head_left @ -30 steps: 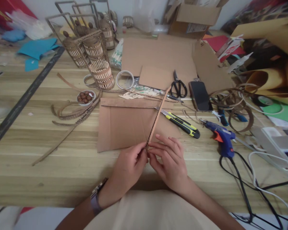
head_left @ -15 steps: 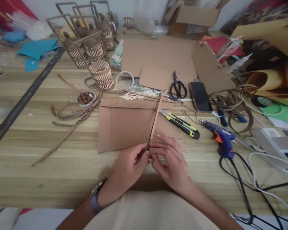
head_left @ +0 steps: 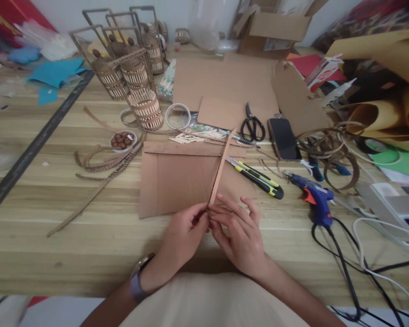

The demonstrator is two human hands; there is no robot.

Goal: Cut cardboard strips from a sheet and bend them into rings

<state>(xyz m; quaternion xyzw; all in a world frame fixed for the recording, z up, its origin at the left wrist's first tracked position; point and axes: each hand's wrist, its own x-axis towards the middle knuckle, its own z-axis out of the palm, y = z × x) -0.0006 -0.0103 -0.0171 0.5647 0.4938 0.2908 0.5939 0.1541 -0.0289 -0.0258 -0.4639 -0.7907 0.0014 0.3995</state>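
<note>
Both hands pinch the near end of a long narrow corrugated cardboard strip [head_left: 221,165] that rises away from me. My left hand [head_left: 185,236] grips it with thumb and forefinger. My right hand [head_left: 237,234] pinches the same end, its other fingers spread. Under the strip lies a flat brown cardboard sheet [head_left: 177,179] on the wooden table [head_left: 71,245]. A watch sits on my left wrist.
A yellow-black utility knife [head_left: 257,177], blue glue gun [head_left: 311,193] with cables, black scissors [head_left: 252,125] and a phone [head_left: 284,138] lie right of the sheet. Slatted cardboard cylinders [head_left: 143,106], tape rolls, a bowl of beads [head_left: 122,140] and loose strips lie to the left and behind.
The strip's far end swung slightly left and stands steeper. My right fingers have shifted along its near end and spread a little; both hands stay in place.
</note>
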